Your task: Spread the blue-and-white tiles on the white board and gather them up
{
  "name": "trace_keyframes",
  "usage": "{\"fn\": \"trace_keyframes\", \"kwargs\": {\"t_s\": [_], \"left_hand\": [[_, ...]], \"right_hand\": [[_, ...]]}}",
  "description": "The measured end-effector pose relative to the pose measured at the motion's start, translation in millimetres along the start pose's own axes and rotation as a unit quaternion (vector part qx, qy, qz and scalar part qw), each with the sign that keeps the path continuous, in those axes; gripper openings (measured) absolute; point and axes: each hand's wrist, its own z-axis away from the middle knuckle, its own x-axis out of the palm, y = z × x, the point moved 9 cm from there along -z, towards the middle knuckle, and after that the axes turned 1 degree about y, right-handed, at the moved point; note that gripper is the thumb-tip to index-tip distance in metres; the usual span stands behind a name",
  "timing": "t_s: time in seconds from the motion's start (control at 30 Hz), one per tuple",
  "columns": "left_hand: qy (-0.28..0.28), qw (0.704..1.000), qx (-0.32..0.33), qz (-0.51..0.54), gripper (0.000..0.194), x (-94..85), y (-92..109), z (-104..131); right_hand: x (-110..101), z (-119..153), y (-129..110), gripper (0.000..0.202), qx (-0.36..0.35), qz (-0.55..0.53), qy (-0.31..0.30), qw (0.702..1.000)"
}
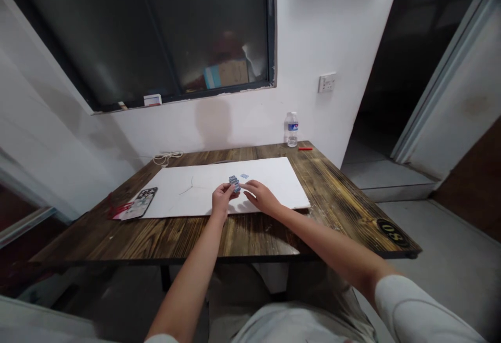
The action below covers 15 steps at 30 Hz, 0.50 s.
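Observation:
My left hand (222, 197) grips a small fanned bundle of blue-and-white cards (234, 181), thumb on top, above the near half of a white board (270, 173). Beside it, my right hand (263, 197) has its fingers stretched out and apart, the index fingertip at the bundle's right edge. Whether that fingertip presses on the cards is too small to tell. A single blue-and-white piece (244, 176), similar in pattern, lies flat on the board just beyond my hands.
On the dark wooden table (340, 212), a patterned phone case or phone (147, 197) and red items (119, 210) lie left. A white cable (167, 156) is coiled at the back left. A water bottle (291, 130) and red pen (305, 149) are back right.

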Motion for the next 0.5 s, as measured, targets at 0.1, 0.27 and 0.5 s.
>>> {"fn": "trace_keyframes", "kwargs": {"t_s": [0.1,0.27,0.5], "left_hand": [[0.100,0.994,0.042,-0.002,0.041,-25.0,8,-5],[0.175,0.982,0.066,-0.007,0.035,-45.1,13,-6],[0.165,0.984,0.066,-0.010,0.034,-42.4,10,-5]], "right_hand": [[12,-10,11,0.039,0.033,0.046,-0.039,0.998],[56,-14,28,0.053,0.078,0.123,-0.154,0.977],[79,8,13,0.068,0.041,0.109,-0.250,0.961]]}}
